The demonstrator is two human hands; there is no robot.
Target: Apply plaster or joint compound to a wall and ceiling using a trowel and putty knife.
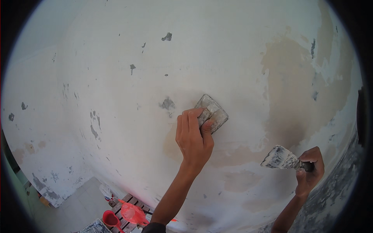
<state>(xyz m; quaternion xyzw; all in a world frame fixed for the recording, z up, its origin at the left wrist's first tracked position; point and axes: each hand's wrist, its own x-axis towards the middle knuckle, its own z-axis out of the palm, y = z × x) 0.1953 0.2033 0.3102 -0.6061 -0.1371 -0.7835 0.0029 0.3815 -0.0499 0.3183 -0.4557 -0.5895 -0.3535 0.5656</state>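
Note:
My left hand (193, 136) grips a small, rectangular plastering float (218, 112), grey and crusted with dried filler. It is up at the wall (217, 70), near the middle of the view; whether its face touches the surface I cannot tell. Lower on the right, my right hand (313, 167) is wrapped round the dark handle of a putty knife (281, 158). Its wide blade points left and is smeared with white filler. Beige damp-looking patches (289, 73) spread over the wall above the knife, and a dark chipped spot (167, 103) lies left of the float.
At the lower left stands a slatted wooden bench (132, 200) with a red plastic bag (133, 213) on it. Beside these are a red dipper (110, 218) and a pale tiled floor (75, 207). A dark object (361, 116) borders the wall at far right.

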